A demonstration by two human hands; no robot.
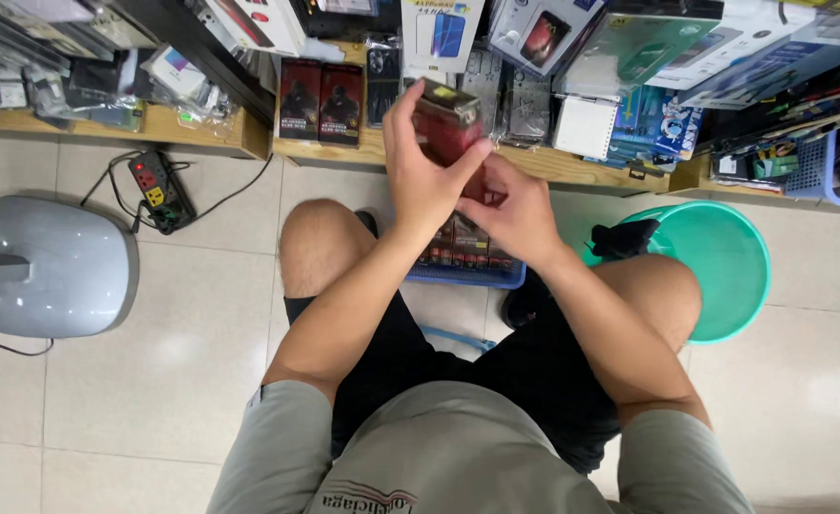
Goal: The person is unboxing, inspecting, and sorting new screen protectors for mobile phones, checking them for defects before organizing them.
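Observation:
My left hand (420, 162) grips a small dark red packaged box (446, 124) and holds it up in front of the low wooden shelf (553, 164). My right hand (513, 211) sits just below and to the right, fingers curled against the underside of the same box. Beneath both hands a blue basket (467, 276) stands on the floor between my knees, filled with several similar dark red boxes. Two more such boxes (320, 100) stand upright on the shelf to the left.
The shelf is crowded with phone cases and accessory packages (543, 33). A green plastic basin (724, 271) lies at the right, a grey fan base (53, 266) at the left, and a black power strip (158, 190) with cables near it on the tiled floor.

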